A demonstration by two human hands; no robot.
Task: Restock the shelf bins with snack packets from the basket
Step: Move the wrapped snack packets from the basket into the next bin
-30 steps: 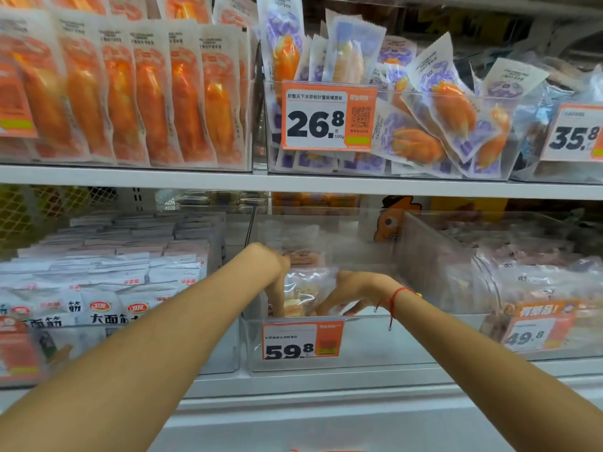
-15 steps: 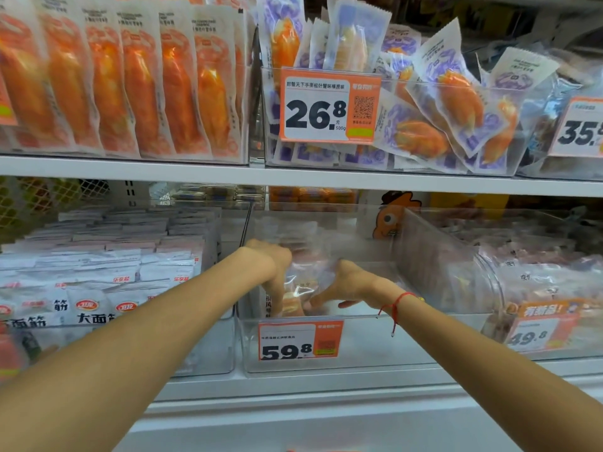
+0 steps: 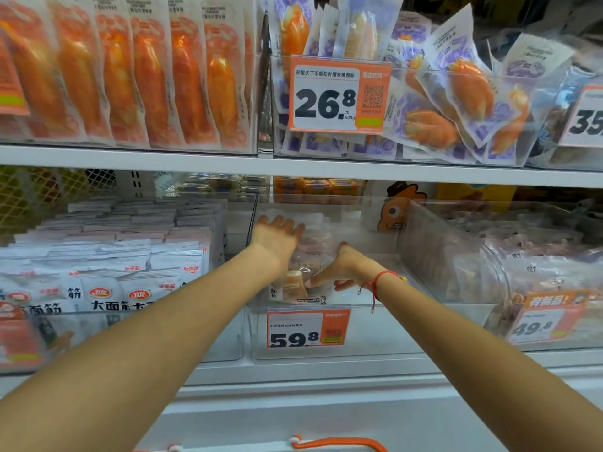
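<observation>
Both my hands reach into the clear middle bin (image 3: 365,334) on the lower shelf, the one tagged 59.8. A stack of clear snack packets (image 3: 306,256) stands at the bin's left side. My left hand (image 3: 277,238) lies over the stack with straight fingers pointing to the back, pressing it. My right hand (image 3: 339,269) touches the right side of the stack, its fingers spread low near the front packet. The basket shows only as an orange handle (image 3: 339,443) at the bottom edge.
White packets fill the bin (image 3: 107,262) to the left. A clear bin (image 3: 522,256) tagged 49.8 stands to the right. Above, the upper shelf (image 3: 293,168) holds orange packets (image 3: 146,76) and purple crab-stick packets (image 3: 456,102).
My left hand has moved further back over the stack and its fingers have straightened. My right hand stays at the stack's right side. The view has tilted slightly.
</observation>
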